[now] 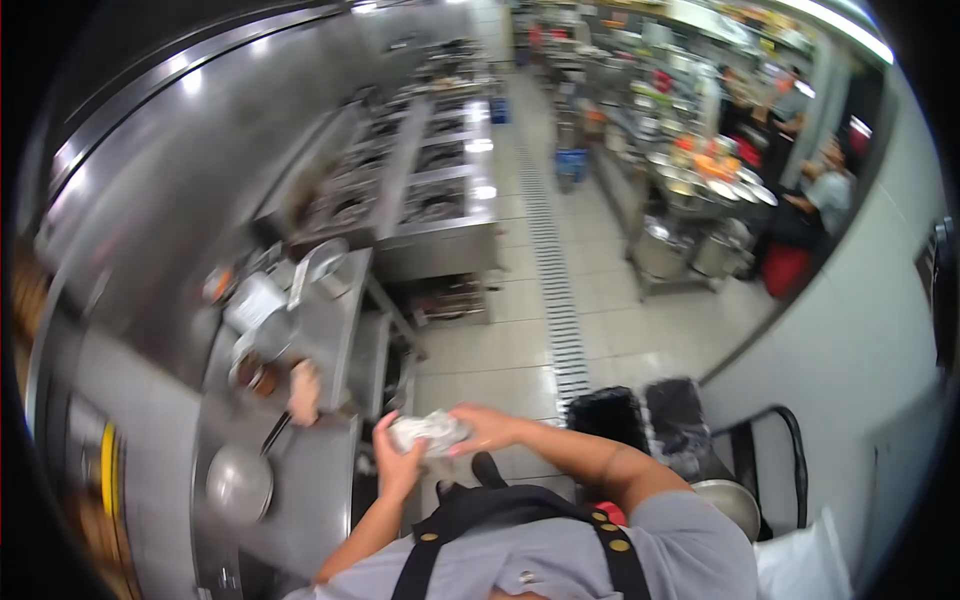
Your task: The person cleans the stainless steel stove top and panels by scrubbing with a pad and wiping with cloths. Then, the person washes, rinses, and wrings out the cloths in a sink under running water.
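A crumpled white cloth or wrap [430, 432] is held in front of my chest between both hands. My left hand [398, 455] grips its left side, with the thumb up against it. From the right, my right hand [484, 428] closes on the other end. To the left stands a steel counter [310, 490] with a round metal pan or ladle [240, 484], its dark handle pointing up and right. A pinkish, blurred item [304, 392] lies near that handle. Containers with brown contents [256, 374] are just behind it.
Stoves [435, 235] line the left side beyond the counter. A floor drain [550, 270] runs down the aisle. Black-lined bins [608, 418] stand at my right. Farther right are a table of dishes [700, 185] and seated people [828, 190] by a doorway.
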Motion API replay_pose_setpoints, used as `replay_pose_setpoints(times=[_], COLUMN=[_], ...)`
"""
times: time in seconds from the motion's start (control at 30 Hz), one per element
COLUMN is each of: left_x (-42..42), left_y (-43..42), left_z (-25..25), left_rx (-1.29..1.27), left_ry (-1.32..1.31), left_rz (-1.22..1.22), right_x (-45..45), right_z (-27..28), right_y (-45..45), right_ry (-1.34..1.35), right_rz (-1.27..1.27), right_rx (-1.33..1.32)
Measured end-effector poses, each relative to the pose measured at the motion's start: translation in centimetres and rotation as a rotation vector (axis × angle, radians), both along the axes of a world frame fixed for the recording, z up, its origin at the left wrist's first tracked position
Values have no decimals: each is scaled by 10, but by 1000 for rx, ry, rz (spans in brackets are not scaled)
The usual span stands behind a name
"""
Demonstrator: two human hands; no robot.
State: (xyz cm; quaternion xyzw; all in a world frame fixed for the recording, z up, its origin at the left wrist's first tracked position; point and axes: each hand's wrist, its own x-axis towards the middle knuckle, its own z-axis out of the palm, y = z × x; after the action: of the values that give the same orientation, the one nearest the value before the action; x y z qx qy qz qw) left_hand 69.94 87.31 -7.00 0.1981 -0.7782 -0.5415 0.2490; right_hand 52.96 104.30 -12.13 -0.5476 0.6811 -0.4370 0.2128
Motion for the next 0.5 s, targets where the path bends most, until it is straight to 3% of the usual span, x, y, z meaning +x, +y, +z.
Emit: replay_pose_setpoints(times=[0.07, 0.13, 0.23, 0.27, 0.33, 0.37, 0.4, 0.43, 0.47, 0.5], left_x=[-29, -68, -145, -171, -225, -253, -285, -315, -347, -377], left_y=[-8, -17, -41, -47, -35, -33, -33, -38, -39, -34], left_z=[-28, -37, -65, -67, -38, -28, -31, -33, -28, -23], left_rx=[510, 684, 666, 665, 721, 711, 733, 735, 601, 529], left_ry=[73, 77, -4, -1, -28, -48, -60, -176, -215, -238], left_rz=[100, 122, 20, -175, -390, -520, -635, -730, -810, -803], right_x=[-16, -41, -98, -118, -156, -183, -207, -231, -274, -295], right_z=[12, 1, -8, 6, 44, 16, 9, -8, -29, 0], right_y=[-14, -13, -16, -6, 22, 28, 42, 60, 78, 99], right_ry=[-41, -22, 41, 46, -444, -149, -228, -134, 550, 65], right_rz=[59, 0, -66, -94, -284, -423, -543, -715, -896, -1152], right_rx=[53, 136, -27, -17, 233, 101, -38, -134, -105, 114])
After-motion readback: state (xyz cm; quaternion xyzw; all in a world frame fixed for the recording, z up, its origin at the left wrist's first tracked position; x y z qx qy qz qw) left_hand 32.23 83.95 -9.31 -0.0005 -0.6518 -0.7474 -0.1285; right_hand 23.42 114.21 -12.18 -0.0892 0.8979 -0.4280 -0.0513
